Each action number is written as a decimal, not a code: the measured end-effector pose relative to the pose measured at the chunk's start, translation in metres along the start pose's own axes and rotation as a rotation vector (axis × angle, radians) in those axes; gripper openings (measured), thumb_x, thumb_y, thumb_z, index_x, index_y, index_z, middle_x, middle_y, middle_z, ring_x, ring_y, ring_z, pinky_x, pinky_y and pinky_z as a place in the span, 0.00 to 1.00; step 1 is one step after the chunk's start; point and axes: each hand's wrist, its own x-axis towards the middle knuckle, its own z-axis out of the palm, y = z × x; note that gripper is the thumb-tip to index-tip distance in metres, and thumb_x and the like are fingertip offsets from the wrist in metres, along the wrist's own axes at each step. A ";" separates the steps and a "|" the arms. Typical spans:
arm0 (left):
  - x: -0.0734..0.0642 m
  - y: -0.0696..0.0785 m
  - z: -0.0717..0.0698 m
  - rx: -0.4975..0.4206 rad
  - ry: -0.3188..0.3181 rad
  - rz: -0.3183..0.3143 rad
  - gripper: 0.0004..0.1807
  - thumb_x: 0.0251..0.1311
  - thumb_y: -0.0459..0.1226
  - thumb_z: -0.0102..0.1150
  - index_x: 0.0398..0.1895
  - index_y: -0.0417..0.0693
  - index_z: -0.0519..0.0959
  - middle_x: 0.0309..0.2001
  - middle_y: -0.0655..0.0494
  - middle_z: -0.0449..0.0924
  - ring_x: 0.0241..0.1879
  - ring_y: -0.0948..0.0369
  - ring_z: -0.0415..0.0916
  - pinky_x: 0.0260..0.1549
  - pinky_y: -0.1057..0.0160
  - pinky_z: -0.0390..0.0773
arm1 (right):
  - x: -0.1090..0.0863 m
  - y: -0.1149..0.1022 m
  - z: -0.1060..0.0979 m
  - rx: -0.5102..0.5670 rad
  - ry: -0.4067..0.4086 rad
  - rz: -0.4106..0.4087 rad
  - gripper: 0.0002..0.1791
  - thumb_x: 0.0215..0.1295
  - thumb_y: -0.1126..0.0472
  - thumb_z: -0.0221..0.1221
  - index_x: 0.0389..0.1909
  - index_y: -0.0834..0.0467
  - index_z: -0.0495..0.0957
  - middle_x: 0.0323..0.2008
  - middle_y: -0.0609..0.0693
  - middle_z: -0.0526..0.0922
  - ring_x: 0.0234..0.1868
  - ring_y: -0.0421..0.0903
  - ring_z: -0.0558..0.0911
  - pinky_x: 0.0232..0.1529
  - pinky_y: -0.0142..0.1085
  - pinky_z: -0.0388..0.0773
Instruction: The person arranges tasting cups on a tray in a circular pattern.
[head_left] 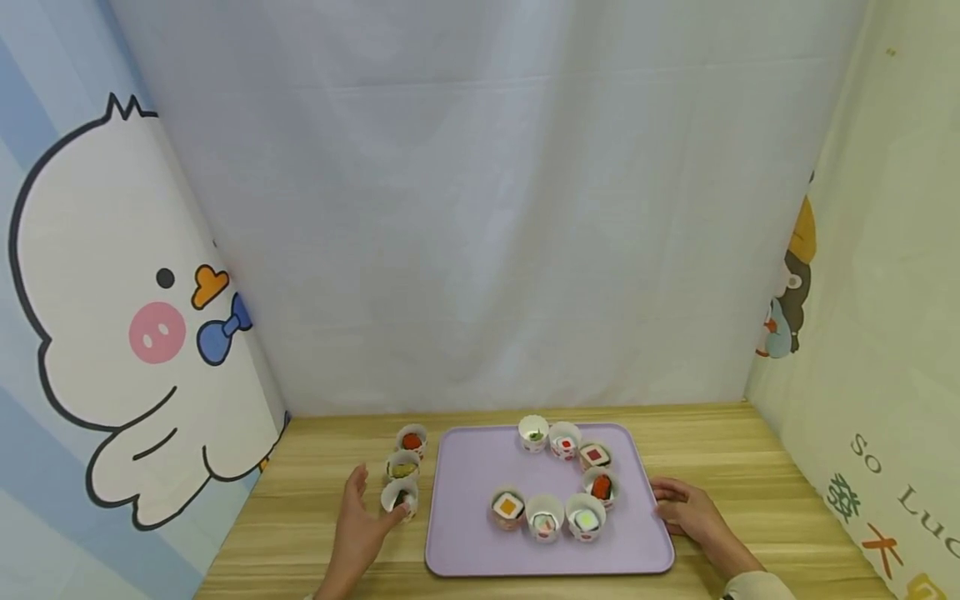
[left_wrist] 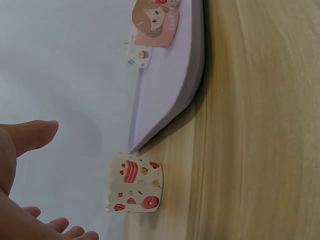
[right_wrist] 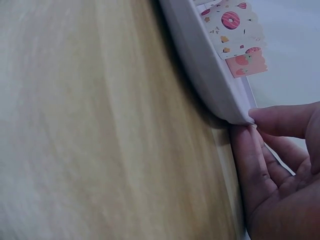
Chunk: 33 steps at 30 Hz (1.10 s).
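Note:
My left hand hovers with fingers and thumb spread around the nearest paper baking cup on the table, left of the tray. In the left wrist view, a gap shows between that hand and a cup printed with cake and doughnut pictures. Dark, pale food shows inside the nearest cup. On the other side, my right hand pinches the rim of the lilac tray, thumb on top and index finger underneath. Several paper cups with sushi-like pieces stand on the tray, among them a white-and-orange one.
Behind the nearest left cup stand a cup with yellowish food and one with red food, close together in a row. A white curtain hangs at the table's back edge, and printed cloth walls rise on both sides.

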 end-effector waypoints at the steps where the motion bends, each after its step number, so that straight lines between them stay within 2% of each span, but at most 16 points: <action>1: 0.001 -0.003 0.002 0.002 0.005 -0.011 0.57 0.49 0.36 0.73 0.75 0.35 0.45 0.74 0.29 0.50 0.74 0.34 0.46 0.71 0.38 0.52 | 0.000 0.000 0.000 0.003 0.000 0.000 0.32 0.53 0.74 0.60 0.63 0.72 0.68 0.45 0.54 0.84 0.36 0.41 0.82 0.35 0.38 0.83; 7: 0.004 -0.012 0.012 -0.008 0.048 -0.061 0.59 0.47 0.35 0.73 0.76 0.35 0.42 0.73 0.27 0.49 0.73 0.33 0.48 0.69 0.36 0.54 | 0.001 0.001 -0.001 0.008 0.000 -0.008 0.32 0.53 0.74 0.60 0.63 0.73 0.68 0.45 0.54 0.83 0.36 0.41 0.81 0.35 0.38 0.83; 11: 0.006 -0.020 0.021 -0.025 0.051 -0.061 0.58 0.44 0.31 0.72 0.74 0.32 0.44 0.70 0.23 0.51 0.71 0.30 0.50 0.68 0.35 0.55 | 0.001 0.000 0.000 0.009 0.004 -0.005 0.32 0.53 0.75 0.60 0.63 0.72 0.68 0.45 0.54 0.83 0.36 0.41 0.81 0.34 0.38 0.83; 14: 0.006 -0.023 0.027 0.002 0.042 -0.044 0.57 0.42 0.29 0.72 0.73 0.30 0.45 0.69 0.22 0.54 0.69 0.30 0.54 0.67 0.36 0.58 | 0.001 0.000 0.000 0.002 0.004 -0.001 0.32 0.54 0.74 0.60 0.63 0.72 0.68 0.46 0.55 0.83 0.37 0.41 0.81 0.35 0.38 0.83; 19: 0.011 -0.029 0.032 0.047 0.038 -0.044 0.55 0.42 0.31 0.71 0.72 0.30 0.49 0.67 0.25 0.61 0.65 0.35 0.64 0.65 0.41 0.63 | 0.001 0.002 0.001 0.008 0.001 0.004 0.32 0.54 0.74 0.60 0.63 0.72 0.68 0.45 0.54 0.84 0.36 0.40 0.81 0.35 0.38 0.83; 26: 0.015 -0.031 0.035 -0.034 0.059 -0.090 0.49 0.45 0.31 0.70 0.71 0.33 0.54 0.66 0.31 0.66 0.66 0.41 0.66 0.66 0.46 0.63 | -0.001 -0.001 0.001 0.011 0.011 0.004 0.32 0.53 0.74 0.60 0.63 0.72 0.68 0.45 0.54 0.84 0.36 0.40 0.81 0.35 0.38 0.83; 28: 0.015 -0.031 0.036 -0.043 0.059 -0.097 0.46 0.45 0.31 0.70 0.69 0.35 0.57 0.64 0.34 0.69 0.64 0.43 0.68 0.64 0.48 0.65 | -0.001 -0.002 0.001 0.010 0.009 -0.002 0.32 0.54 0.74 0.60 0.63 0.72 0.68 0.46 0.55 0.84 0.37 0.41 0.81 0.35 0.38 0.83; 33: 0.014 -0.034 0.038 0.021 0.059 -0.103 0.41 0.44 0.32 0.70 0.65 0.39 0.64 0.58 0.37 0.77 0.57 0.47 0.74 0.54 0.54 0.70 | 0.000 0.001 0.001 0.017 0.009 0.003 0.32 0.53 0.75 0.60 0.63 0.72 0.68 0.44 0.53 0.84 0.37 0.41 0.81 0.35 0.38 0.83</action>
